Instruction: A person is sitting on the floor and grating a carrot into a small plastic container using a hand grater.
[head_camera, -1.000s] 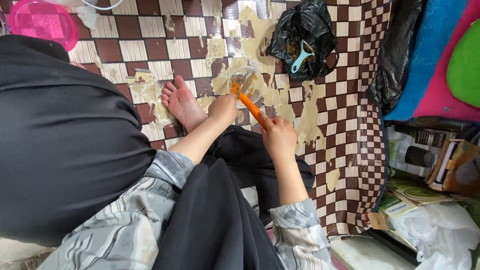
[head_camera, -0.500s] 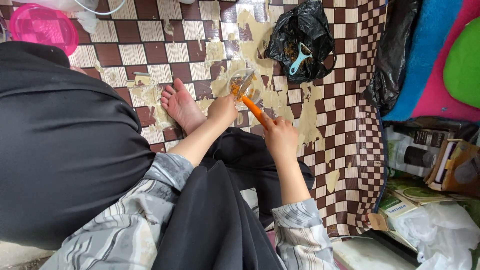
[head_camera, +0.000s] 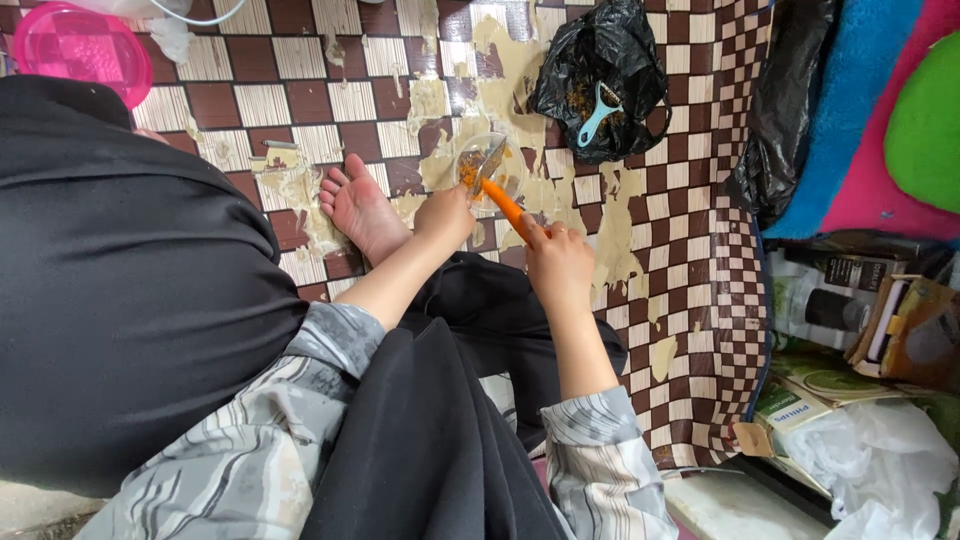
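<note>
**Carrot being cut over a small bowl on the floor**

A slim, peeled orange carrot (head_camera: 506, 208) is held above a small clear glass bowl (head_camera: 487, 164) that sits on the worn brown-and-cream chequered floor mat (head_camera: 700, 300). The right hand (head_camera: 556, 262) has its fingers curled round the carrot's near end. The left hand (head_camera: 446, 214) is clenched round the handle of a small steel-bladed knife (head_camera: 490, 158), whose blade meets the carrot's far tip over the bowl.

As far as can be judged, the work is partly along: a little heap of orange pieces already lies in the bowl, while most of the carrot's length remains whole. The carrot's skin seems to be off already; a turquoise plastic peeler (head_camera: 598, 112) lies on scraps in an open black plastic bag (head_camera: 600, 70) just beyond the bowl.

By count: one carrot, one knife, one bowl, one peeler, one bag with scraps. One bare foot (head_camera: 362, 208) rests beside the left hand, and one pink plastic tub (head_camera: 75, 48) stands well apart at the far left.
</note>
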